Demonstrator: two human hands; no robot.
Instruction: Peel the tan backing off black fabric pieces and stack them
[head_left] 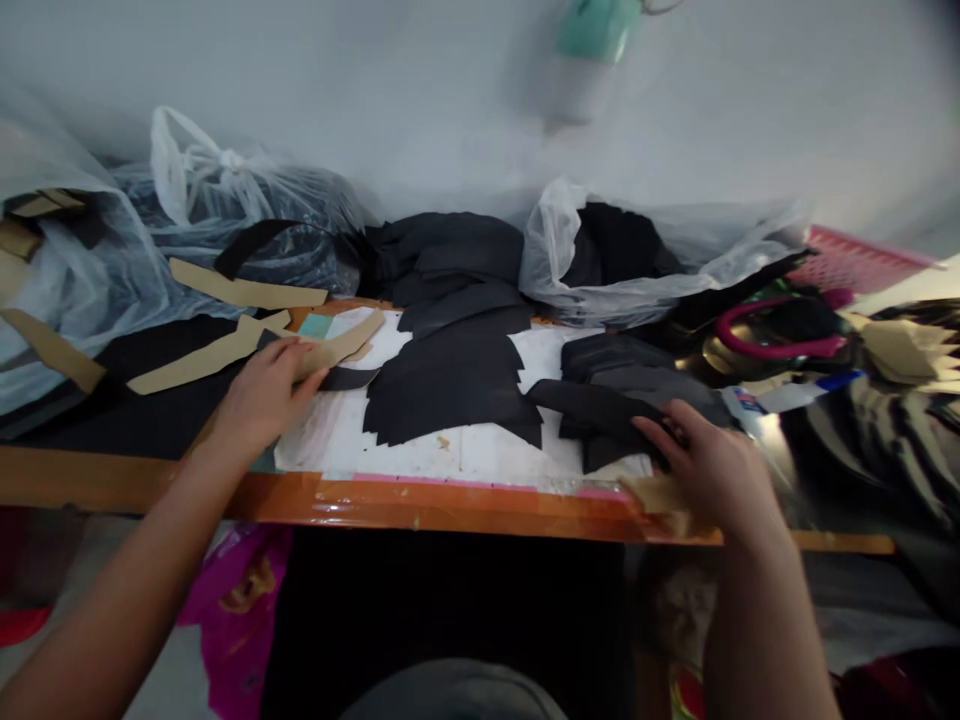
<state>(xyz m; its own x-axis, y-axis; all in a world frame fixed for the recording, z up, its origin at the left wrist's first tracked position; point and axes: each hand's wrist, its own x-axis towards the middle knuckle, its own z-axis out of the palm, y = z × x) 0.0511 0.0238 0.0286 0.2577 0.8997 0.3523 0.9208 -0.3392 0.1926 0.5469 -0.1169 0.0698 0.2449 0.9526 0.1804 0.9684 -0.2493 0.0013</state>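
My left hand [274,388] is closed on a tan curved strip [349,342] at the left of the white work surface [457,462]. A dark strip [349,379] lies under its fingertips. At the right, my right hand [716,460] is closed on the end of a black cut piece [592,404], held over a pile of similar black pieces [626,365]. Blurred tan pieces [664,497] are below that hand; whether it holds them too I cannot tell. Between my hands lies a fanned stack of black pieces [457,385].
Plastic bags [247,185] of dark material stand along the wall at the back left, another bag [555,240] at the back right. Loose tan strips [206,355] lie at the left. A pink basket [862,262], pink-handled scissors [780,345] and piled strips [862,450] crowd the right.
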